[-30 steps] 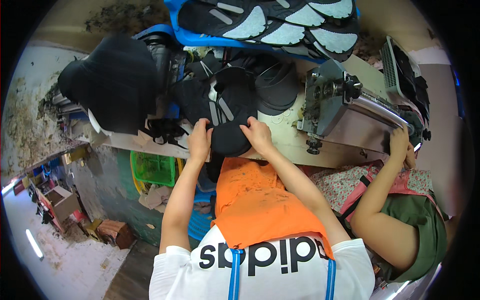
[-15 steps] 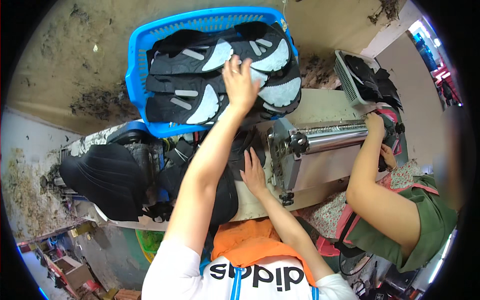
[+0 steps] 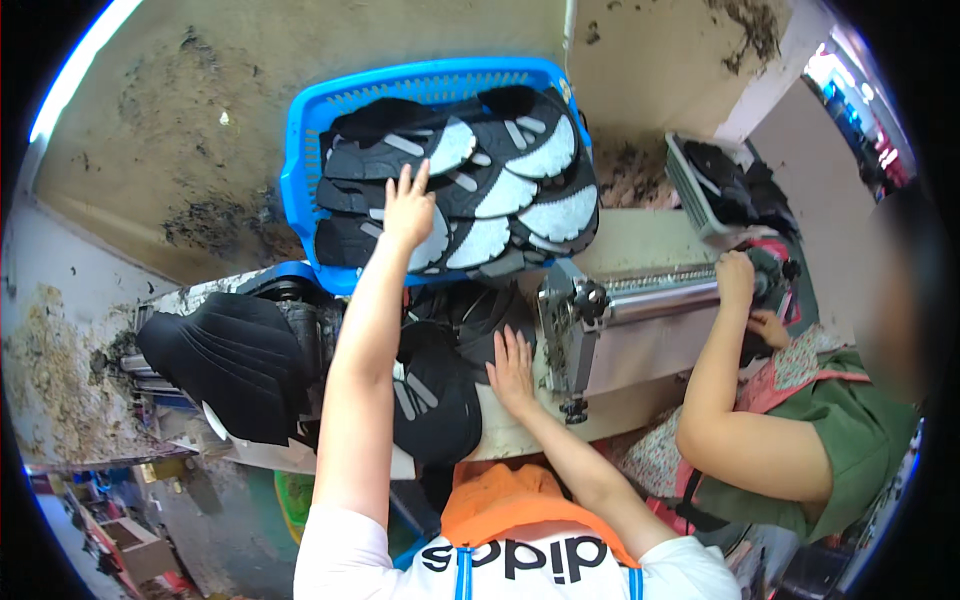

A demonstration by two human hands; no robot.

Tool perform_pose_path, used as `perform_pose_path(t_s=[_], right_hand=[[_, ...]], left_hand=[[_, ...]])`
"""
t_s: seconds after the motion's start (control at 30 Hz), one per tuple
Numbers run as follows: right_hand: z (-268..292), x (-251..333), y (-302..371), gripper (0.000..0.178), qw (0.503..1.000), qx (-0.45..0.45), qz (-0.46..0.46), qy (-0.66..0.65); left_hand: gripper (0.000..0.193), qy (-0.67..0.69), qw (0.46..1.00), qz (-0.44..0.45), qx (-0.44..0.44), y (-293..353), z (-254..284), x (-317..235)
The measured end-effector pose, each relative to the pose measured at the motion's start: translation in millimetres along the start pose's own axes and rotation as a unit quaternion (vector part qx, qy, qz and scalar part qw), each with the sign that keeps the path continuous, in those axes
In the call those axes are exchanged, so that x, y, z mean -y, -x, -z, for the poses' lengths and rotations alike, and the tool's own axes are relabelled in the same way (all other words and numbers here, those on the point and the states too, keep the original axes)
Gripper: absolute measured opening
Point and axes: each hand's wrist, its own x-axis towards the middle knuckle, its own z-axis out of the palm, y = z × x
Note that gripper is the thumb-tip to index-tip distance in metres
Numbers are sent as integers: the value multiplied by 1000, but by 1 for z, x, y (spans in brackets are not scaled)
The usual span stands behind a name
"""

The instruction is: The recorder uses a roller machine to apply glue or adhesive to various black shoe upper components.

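Observation:
My left hand reaches over the blue plastic basket, its fingers stretched out on the black shoe uppers with pale grey toe parts. The uppers lie in overlapping rows inside. Nothing is visibly gripped in that hand. On the bench below, my right hand rests with fingers extended against dark shoe pieces. Beside it a black upper with grey strips lies near the bench's front edge. My left forearm partly hides the pieces between basket and bench edge.
A fanned stack of black sheets lies at left. To the right stands a roller machine, where a co-worker's hand rests. Behind it is a pale green basket of black pieces.
My left hand has moved left across the uppers, uncovering those in the middle. My right hand stays by the dark pieces. The whole view has shifted slightly.

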Motion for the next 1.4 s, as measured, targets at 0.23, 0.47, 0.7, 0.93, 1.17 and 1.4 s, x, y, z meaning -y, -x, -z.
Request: perform_pose_path(t_s=[0.23,0.47,0.7,0.93,1.17,1.4], right_hand=[[3,-1,11,63,999,44,18,-16],[20,-2,-10,45,990,-88,-6,-107],[34,8,-16,34,976,-176,-33,-124],[122,64,47,20,963,127,69,-227],[143,43,46,20,860,336,-24,-383],[30,25,42,15,796,269,-180,-512]], left_hand=[[43,30,998,28,-54,-6,18,8],[38,41,993,-97,-54,224,101,-17],[24,151,960,-125,202,419,37,-56],[55,471,847,247,13,382,67,-127],[61,562,790,225,98,395,66,-122],[27,637,628,444,51,386,11,-111]])
